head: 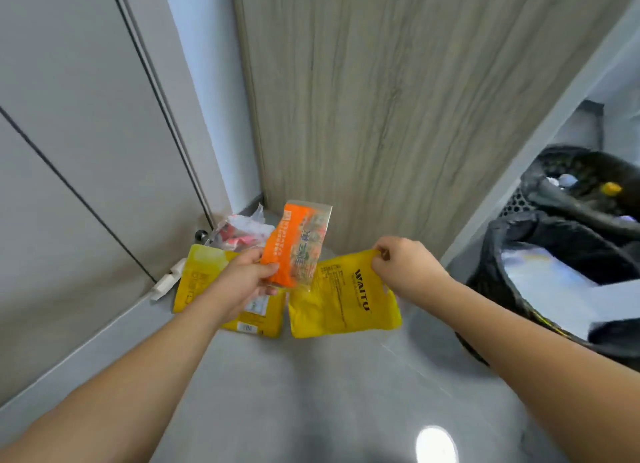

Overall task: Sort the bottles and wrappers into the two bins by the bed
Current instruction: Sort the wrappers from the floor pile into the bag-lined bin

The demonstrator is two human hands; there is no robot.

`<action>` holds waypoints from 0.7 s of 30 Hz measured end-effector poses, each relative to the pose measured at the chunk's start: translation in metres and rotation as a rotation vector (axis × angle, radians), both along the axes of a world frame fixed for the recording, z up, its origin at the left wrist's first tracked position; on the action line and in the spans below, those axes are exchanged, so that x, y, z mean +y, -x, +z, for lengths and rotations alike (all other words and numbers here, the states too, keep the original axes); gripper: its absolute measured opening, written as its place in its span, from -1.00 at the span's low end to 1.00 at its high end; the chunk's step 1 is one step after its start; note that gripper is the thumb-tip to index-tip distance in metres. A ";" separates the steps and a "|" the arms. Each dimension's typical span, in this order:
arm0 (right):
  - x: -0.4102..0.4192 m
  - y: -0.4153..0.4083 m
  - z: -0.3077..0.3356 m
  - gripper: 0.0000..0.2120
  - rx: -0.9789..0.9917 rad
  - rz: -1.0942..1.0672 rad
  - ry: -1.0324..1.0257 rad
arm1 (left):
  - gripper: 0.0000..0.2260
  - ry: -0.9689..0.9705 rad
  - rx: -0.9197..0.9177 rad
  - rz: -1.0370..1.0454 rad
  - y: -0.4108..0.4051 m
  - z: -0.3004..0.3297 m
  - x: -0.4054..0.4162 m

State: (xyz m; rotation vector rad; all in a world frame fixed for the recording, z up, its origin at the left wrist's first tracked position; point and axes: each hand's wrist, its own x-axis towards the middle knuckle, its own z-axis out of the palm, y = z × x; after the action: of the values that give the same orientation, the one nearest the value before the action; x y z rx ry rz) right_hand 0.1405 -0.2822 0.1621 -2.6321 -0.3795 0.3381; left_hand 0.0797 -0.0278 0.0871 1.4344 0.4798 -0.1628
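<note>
**Two hands, two wrappers, at the corner by the bins**

Two bare forearms reach out over a glossy grey floor (311,393), which lies open between them and back toward the camera. The left hand (242,275) has its fingers and thumb curled round the lower end of an orange wrapper (296,244), held upright above the floor. The right hand (403,267) pinches the top edge of a yellow wrapper (343,296) printed "WAITU", which hangs from that pinch. A second yellow wrapper (201,282) lies flat on the floor, partly under the left hand. Behind it, a small heap of red and clear wrappers (242,232) sits tight in the corner where a pale cabinet door (86,133) meets a wood-grain panel (398,99). At the right edge stand two bins lined with black bags, touching each other: the near bin (498,265) shows pale contents, the far bin (540,175) a yellow cap and other blurred items.
</note>
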 end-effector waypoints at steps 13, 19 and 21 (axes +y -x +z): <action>-0.236 -0.002 0.096 -0.83 -0.136 -0.515 -0.127 | -0.90 -0.308 -0.196 -0.521 -0.062 0.117 -0.188; -0.313 -0.004 0.073 -0.79 -0.019 -0.912 -0.382 | -0.90 -0.409 -0.188 -0.617 -0.066 0.117 -0.245; -0.324 -0.008 0.051 -0.80 0.035 -0.915 -0.425 | -0.91 -0.441 -0.176 -0.602 -0.073 0.120 -0.262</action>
State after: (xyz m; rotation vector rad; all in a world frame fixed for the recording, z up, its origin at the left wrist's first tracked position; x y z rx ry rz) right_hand 0.1481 -0.6063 0.2127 -2.0977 0.6857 -0.0114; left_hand 0.1529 -0.2902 0.2067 1.9801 -0.0844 -0.4265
